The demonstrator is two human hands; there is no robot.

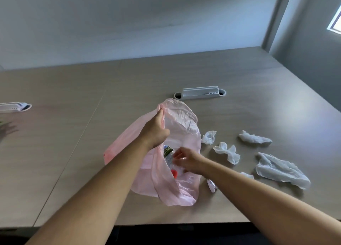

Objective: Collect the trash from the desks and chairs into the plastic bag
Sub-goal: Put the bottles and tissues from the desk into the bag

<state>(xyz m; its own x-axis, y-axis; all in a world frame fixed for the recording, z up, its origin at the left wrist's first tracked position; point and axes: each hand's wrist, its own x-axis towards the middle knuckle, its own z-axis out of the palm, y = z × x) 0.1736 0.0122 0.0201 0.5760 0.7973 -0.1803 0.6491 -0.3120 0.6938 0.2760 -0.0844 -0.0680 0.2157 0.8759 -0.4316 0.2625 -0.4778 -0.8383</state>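
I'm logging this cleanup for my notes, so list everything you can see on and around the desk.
plastic bag: one, pink, desk centre, mouth open
bottle: one, clear with red cap, inside the bag
crumpled scraps: four, whitish, on the desk right of the bag
small scraps: two, whitish, beside the right forearm, partly hidden
cable trays: two, grey, far side and left edge
desk: one, beige
window: one, upper right
left grip: pinches the bag's rim
right grip: in the bag's mouth at the bottle; hold unclear
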